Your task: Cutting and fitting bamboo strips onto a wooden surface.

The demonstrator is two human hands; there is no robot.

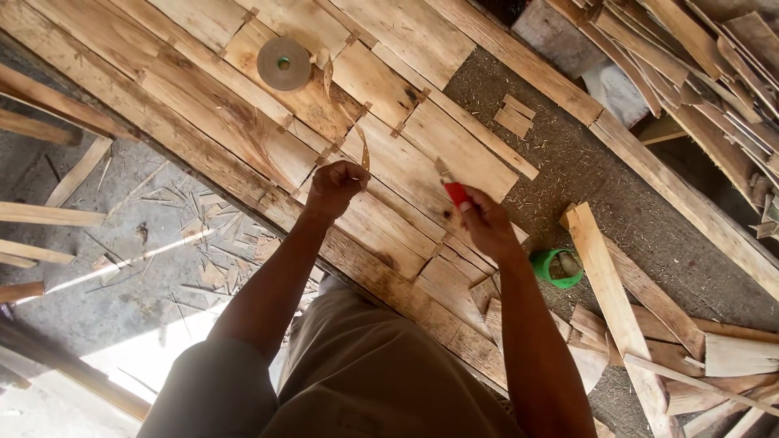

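My left hand (334, 186) is closed on the end of a thin brown paper tape strip (362, 148), which curves up toward the tape roll (283, 63) lying flat on the veneer sheets (243, 130). My right hand (485, 221) grips a red-handled utility knife (453, 188), its blade pointing up and left, a short way right of the tape strip. Both hands hover over the pale wood veneer pieces, which are joined with short brown tape patches (328, 152).
A green tape roll (556, 267) lies on the dusty work surface (568, 170) beside my right wrist. Loose wood offcuts (617, 308) pile up at the right and top right. Two small veneer scraps (514, 116) lie apart. Splinters litter the floor (154, 227) at left.
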